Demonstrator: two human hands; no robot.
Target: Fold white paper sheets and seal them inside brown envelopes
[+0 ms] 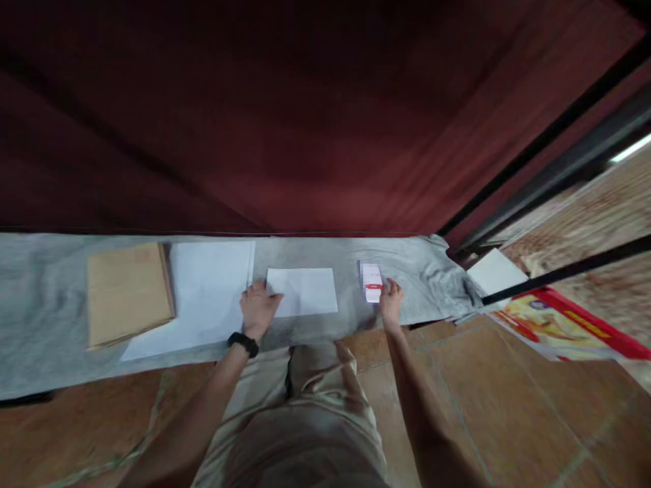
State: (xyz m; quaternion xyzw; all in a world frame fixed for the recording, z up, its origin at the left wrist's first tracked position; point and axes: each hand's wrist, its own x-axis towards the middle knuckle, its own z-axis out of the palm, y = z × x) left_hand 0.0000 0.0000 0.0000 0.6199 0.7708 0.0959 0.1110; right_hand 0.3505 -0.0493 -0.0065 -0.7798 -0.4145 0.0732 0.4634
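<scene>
A small white sheet of paper point(305, 291) lies flat on a grey cloth, in front of my body. At its left edge rests my left hand point(259, 308), palm down with the thumb apart, wearing a black wristwatch point(244, 344). Under or beside that hand's fingers is the edge of a larger stack of white paper point(208, 285). To the right lies a phone point(373, 281) with a lit screen showing a red bar. My right hand point(391, 298) is at the phone's lower right side, fingers slightly bent and apart; it seems to touch the phone's edge.
Brown paper envelopes or folders point(129, 291) lie on the left part of the white stack. The grey cloth point(422, 281) is wrinkled at right. A dark red curtain-like wall point(325, 156) rises behind. A colourful printed box point(564, 325) and a white box point(497, 274) stand at right.
</scene>
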